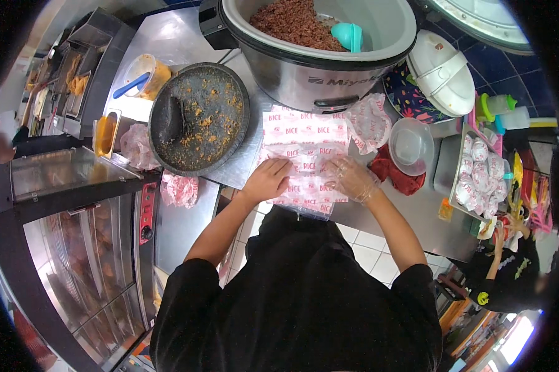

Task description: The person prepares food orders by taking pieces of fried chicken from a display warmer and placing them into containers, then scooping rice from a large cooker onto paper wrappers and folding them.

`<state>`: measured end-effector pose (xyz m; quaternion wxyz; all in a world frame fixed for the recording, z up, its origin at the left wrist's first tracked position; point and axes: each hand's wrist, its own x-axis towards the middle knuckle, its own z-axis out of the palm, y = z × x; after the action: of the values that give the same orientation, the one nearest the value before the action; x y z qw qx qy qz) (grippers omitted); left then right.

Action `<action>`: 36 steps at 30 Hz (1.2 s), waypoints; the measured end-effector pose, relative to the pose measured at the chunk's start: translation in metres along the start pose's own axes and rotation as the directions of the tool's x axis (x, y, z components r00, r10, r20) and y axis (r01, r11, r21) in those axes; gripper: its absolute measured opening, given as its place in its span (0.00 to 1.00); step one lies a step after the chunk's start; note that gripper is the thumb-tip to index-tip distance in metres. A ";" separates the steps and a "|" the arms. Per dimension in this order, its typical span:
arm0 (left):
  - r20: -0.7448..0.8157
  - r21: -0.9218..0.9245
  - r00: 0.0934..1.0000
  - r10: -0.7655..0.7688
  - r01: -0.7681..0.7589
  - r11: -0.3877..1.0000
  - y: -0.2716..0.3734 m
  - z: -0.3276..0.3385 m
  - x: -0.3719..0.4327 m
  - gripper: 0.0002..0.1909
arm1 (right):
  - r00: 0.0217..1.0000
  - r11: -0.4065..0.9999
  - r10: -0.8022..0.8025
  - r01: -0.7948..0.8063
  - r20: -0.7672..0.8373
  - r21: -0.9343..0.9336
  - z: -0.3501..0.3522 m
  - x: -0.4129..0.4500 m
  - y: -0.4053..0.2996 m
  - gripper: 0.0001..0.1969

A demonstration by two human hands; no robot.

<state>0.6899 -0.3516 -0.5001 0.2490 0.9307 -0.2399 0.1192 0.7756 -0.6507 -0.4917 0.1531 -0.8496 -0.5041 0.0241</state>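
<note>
A stack of printed wrapping paper sheets (306, 128) lies on the steel counter in front of me, its near end reaching the counter edge. On top is a folded piece of the same paper (309, 160), pinched between my two hands; whether it holds anything inside is hidden. My left hand (271, 176), bare, curls its fingers over the left side of this fold. At the right side is my right hand (351, 179) in a clear plastic glove, fingertips bent onto the paper. Just beyond the stack stands a large rice cooker (302, 79) with reddish-brown rice (293, 23) and a turquoise scoop (349, 36).
Left: a stone mortar (209, 121) with its pestle (170, 118), a sauce tub (156, 76), and a glass food cabinet (84, 260). Right: a crumpled wrapper (370, 122), a clear plastic bowl (410, 145), a red cloth (400, 179), and a tray of wrapped bundles (479, 176). A co-worker (503, 274) stands beyond.
</note>
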 end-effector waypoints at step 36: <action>0.089 0.132 0.995 0.055 -0.067 0.989 -0.025 0.023 0.013 0.18 | 0.950 0.953 0.296 -0.286 0.100 -0.102 0.011 0.023 -0.036 0.34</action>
<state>0.7156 -0.3497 -0.5252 0.1716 0.9418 -0.2700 0.1029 0.7543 -0.6128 -0.4890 0.0819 -0.9178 -0.3816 0.0731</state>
